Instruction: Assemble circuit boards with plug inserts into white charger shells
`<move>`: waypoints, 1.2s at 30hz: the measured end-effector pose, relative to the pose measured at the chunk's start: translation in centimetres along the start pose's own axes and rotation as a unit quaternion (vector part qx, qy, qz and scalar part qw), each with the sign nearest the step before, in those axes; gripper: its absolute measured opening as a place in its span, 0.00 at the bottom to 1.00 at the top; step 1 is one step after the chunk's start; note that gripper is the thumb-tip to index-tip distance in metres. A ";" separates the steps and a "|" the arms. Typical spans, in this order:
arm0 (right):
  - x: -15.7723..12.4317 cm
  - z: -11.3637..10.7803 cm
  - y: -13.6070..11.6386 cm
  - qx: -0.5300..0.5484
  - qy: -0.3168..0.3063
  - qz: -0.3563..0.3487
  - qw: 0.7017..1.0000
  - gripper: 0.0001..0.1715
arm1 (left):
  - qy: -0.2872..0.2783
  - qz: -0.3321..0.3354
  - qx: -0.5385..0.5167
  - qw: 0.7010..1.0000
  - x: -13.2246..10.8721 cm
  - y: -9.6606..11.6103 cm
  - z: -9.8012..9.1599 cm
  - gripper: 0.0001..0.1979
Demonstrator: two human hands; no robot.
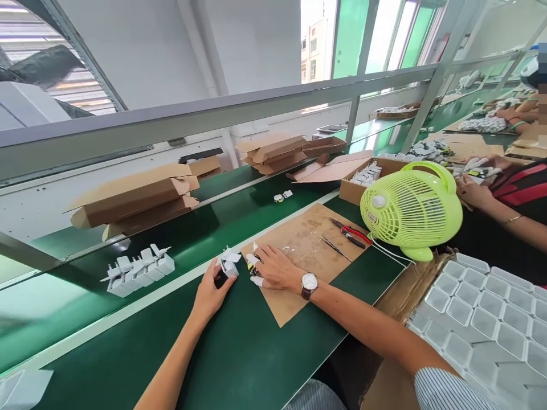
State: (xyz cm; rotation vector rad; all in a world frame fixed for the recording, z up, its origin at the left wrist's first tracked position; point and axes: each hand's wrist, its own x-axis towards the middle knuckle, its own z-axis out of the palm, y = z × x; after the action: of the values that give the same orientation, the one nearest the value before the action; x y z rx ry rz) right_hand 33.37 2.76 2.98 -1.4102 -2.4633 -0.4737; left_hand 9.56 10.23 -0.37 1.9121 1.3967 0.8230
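Near the white strip on the green bench, my left hand (210, 294) is closed around a small white plastic housing (231, 267), with a white piece standing up from its top. Just right of it, my right hand (276, 270) has white covers on some fingertips. Its bent fingers are on a small electronic part (251, 266) with yellow and black bits, mostly hidden by them. This hand is over the left edge of a brown cardboard sheet (294, 296). Red-and-black pliers (352, 232) and thin tweezers (335, 249) lie on the sheet.
A row of white housings (139, 272) stands at left. A lime-green fan (410, 208) sits at right, before an open carton (350, 191) of white parts. Stacked white trays (491, 307) are at lower right. A co-worker's hands (476, 185) work beyond the fan.
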 end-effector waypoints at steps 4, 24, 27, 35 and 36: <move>0.1 -1.3 -1.8 0.054 0.064 0.006 0.996 0.23 | -0.004 0.040 -0.027 0.999 0.1 0.4 0.2 0.41; 2.7 -0.7 -11.0 0.065 -0.017 -0.295 0.953 0.13 | 0.334 -0.024 0.293 0.896 -13.3 -8.1 -22.3 0.20; 3.3 -0.3 -11.6 0.030 -0.004 -0.318 0.947 0.11 | 0.309 -0.057 0.374 0.873 -14.5 -9.7 -24.6 0.20; 3.3 0.4 -11.5 0.022 -0.004 -0.305 0.952 0.18 | 0.253 0.024 0.273 0.928 -10.2 -7.2 -20.3 0.24; 3.2 0.5 -11.5 0.023 -0.003 -0.305 0.952 0.17 | 0.224 0.032 0.262 0.938 -9.4 -6.5 -18.9 0.24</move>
State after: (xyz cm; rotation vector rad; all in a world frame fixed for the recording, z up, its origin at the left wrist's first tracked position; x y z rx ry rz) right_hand 21.78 -0.02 2.05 -0.6006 -2.8636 -0.5200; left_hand -11.31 5.05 4.92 2.2628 1.9978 1.0425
